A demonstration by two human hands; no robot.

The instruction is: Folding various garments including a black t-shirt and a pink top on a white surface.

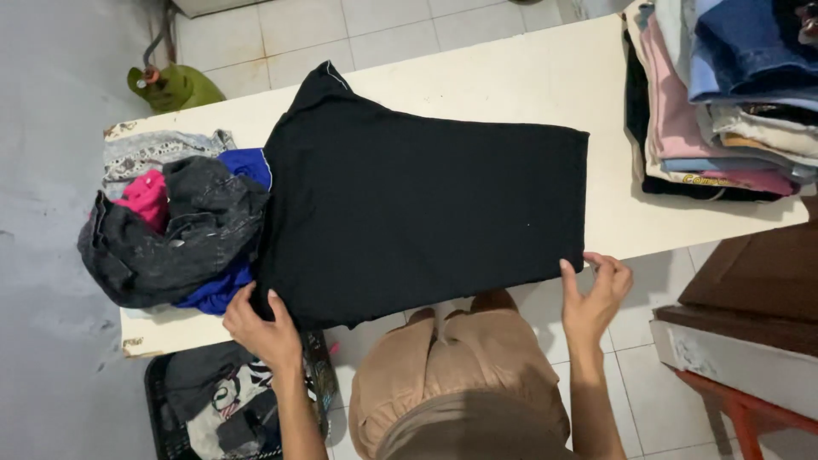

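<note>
Head view: both hands, left (pixel 266 328) and right (pixel 596 294), pinch the near edge of a flat black garment (pixel 426 204) on the white table (pixel 511 81); below, a black plastic basket (pixel 158 400) holds crumpled clothes (pixel 230 400).

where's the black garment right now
In the head view the black garment lies spread flat mid-table, between the unfolded clothes heap on the left and the folded stack on the right; left hand and right hand hold its near corners.
</note>
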